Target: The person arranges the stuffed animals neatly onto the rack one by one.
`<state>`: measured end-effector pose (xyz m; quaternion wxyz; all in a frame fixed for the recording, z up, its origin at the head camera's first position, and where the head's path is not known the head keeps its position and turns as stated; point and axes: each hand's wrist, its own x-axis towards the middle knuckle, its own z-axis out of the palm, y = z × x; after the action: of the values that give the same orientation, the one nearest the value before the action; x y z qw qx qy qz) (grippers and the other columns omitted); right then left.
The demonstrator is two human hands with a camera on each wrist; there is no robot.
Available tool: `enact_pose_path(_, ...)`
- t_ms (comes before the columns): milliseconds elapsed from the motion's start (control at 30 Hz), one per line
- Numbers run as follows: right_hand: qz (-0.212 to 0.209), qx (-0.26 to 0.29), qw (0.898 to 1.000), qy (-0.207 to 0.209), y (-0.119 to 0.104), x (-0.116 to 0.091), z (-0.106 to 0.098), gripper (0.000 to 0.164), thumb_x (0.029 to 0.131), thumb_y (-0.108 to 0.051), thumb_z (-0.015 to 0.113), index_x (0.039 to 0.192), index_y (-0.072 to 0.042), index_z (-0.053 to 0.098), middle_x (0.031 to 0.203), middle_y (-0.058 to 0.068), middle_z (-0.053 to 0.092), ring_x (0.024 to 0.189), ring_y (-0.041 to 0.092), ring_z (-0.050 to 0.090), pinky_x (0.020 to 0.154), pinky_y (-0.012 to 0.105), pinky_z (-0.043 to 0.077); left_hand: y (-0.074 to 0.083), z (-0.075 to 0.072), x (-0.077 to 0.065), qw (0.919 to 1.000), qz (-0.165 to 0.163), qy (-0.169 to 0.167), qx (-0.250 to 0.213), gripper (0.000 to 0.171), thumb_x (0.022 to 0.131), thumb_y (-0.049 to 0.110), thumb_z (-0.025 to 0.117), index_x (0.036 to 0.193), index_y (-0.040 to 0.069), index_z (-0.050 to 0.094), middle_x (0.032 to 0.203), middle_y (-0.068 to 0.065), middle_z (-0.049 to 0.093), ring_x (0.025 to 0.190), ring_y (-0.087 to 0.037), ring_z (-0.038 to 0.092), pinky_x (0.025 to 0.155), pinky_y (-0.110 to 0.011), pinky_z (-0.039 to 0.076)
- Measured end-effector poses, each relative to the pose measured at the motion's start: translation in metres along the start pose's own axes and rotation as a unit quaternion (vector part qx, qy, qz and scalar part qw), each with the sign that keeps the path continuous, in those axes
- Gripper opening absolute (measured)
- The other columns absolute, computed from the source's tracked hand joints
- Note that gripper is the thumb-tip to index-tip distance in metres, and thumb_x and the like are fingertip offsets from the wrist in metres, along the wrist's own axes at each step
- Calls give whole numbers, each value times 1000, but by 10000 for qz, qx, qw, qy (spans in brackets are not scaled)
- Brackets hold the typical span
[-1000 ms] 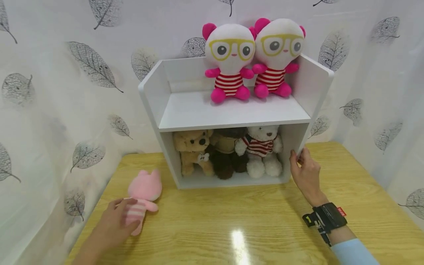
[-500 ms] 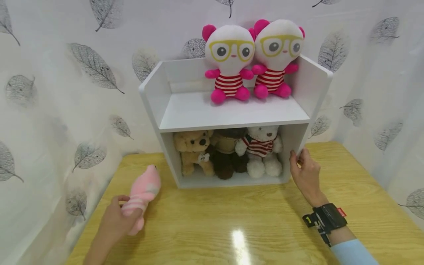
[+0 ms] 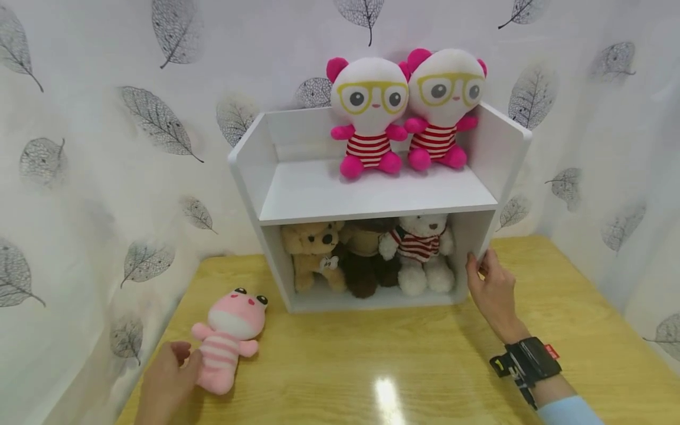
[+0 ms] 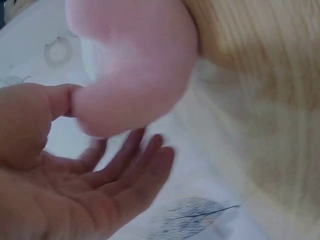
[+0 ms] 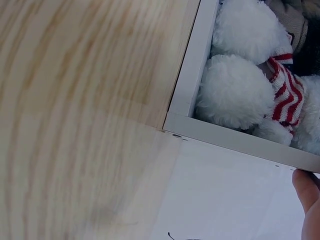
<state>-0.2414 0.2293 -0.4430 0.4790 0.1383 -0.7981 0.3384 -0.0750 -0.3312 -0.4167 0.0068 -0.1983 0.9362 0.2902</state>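
Observation:
A pink frog-like plush toy (image 3: pixel 231 342) with a striped body lies face up at the left of the table. My left hand (image 3: pixel 167 381) is at its lower left side, thumb against it and the other fingers loosely bent, apart from the body. In the left wrist view the toy's pink lower end (image 4: pixel 135 95) is above the hand (image 4: pixel 75 170), partly covering the fingertips. My right hand (image 3: pixel 494 292) holds the right side panel of the white shelf (image 3: pixel 372 198) near its base. Only fingertips (image 5: pixel 306 190) show in the right wrist view.
Two white-and-pink panda plushes (image 3: pixel 370 97) sit on the upper shelf, toward the right. Below are a tan dog plush (image 3: pixel 313 242), a brown plush (image 3: pixel 366 265) with its head in shadow, and a white bear plush (image 3: pixel 422 248). Wood-grain table (image 3: pixel 340 360) lies in front.
My left hand has turned the pink plush from face down to face up, and its fingers have loosened from the body. The view has tilted up slightly. My right hand stays on the shelf.

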Motion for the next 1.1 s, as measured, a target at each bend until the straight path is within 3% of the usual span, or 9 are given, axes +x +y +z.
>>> enact_pose_path(100, -49, -4, 10000, 73, 1, 1, 1, 16, 88, 7, 67, 103, 13, 62, 80, 24, 74, 72, 33, 74, 81, -3, 39, 11, -1, -6, 9972, 425, 489, 361, 43, 100, 32, 57, 127, -2, 54, 123, -30, 62, 113, -43, 60, 92, -56, 47)
enact_pose_path(167, -90, -4, 9999, 116, 1, 1, 2, 16, 88, 8, 67, 103, 13, 62, 81, 24, 74, 70, 37, 74, 81, -3, 39, 19, 2, -10, 9935, 759, 482, 700, 50, 99, 37, 61, 132, 0, 55, 125, -31, 61, 111, -45, 61, 90, -60, 48)
enact_pose_path(267, -87, 51, 9999, 99, 0, 0, 3, 17, 88, 9, 66, 104, 14, 62, 81, 25, 74, 69, 42, 73, 80, -3, 39, 25, 10, -13, 9796, 1393, 687, 1274, 61, 92, 41, 71, 135, 1, 57, 117, -35, 62, 95, -49, 65, 74, -62, 51)
enact_pose_path(367, -63, 32, 10000, 61, -2, -3, 3, 18, 88, 8, 67, 104, 13, 62, 80, 24, 74, 67, 42, 72, 79, -3, 38, 24, 16, -17, 9666, 1644, 916, 1737, 71, 85, 39, 79, 137, -4, 56, 107, -38, 61, 79, -49, 64, 61, -60, 50)
enact_pose_path(433, -80, 36, 9999, 74, -2, -4, 3, 18, 86, 9, 68, 103, 13, 62, 79, 24, 74, 67, 43, 72, 79, -3, 37, 23, 19, -17, 9648, 1605, 964, 1849, 75, 82, 37, 81, 136, -8, 54, 103, -40, 59, 73, -47, 63, 58, -59, 50)
enact_pose_path(533, -128, -22, 9999, 98, -1, -3, 2, 16, 86, 9, 68, 101, 13, 62, 79, 25, 73, 66, 43, 72, 80, -3, 36, 22, 20, -17, 9705, 1402, 828, 1778, 79, 83, 39, 79, 135, -12, 49, 102, -42, 57, 74, -48, 62, 61, -60, 51)
enact_pose_path(700, -203, -29, 9998, 67, 1, 1, 1, 15, 89, 8, 67, 101, 14, 62, 79, 25, 74, 66, 41, 73, 80, -3, 36, 20, 12, -8, 9847, 922, 209, 1462, 80, 87, 45, 74, 132, -15, 46, 108, -47, 53, 85, -54, 63, 69, -61, 52)
enact_pose_path(900, -122, 61, 9999, -9, -1, 0, 1, 13, 89, 9, 66, 100, 14, 61, 79, 26, 73, 67, 43, 73, 80, -4, 37, 20, 1, 2, 9902, 476, -340, 1268, 90, 91, 60, 65, 124, -22, 46, 106, -45, 59, 94, -55, 63, 78, -60, 52)
enact_pose_path(1100, -106, 56, 9999, -53, -1, -1, -1, 14, 90, 9, 66, 101, 15, 61, 79, 27, 73, 70, 44, 73, 81, -4, 37, 19, 4, 3, 9897, 513, -391, 1277, 85, 93, 55, 63, 124, -22, 47, 111, -44, 60, 99, -60, 61, 81, -62, 51)
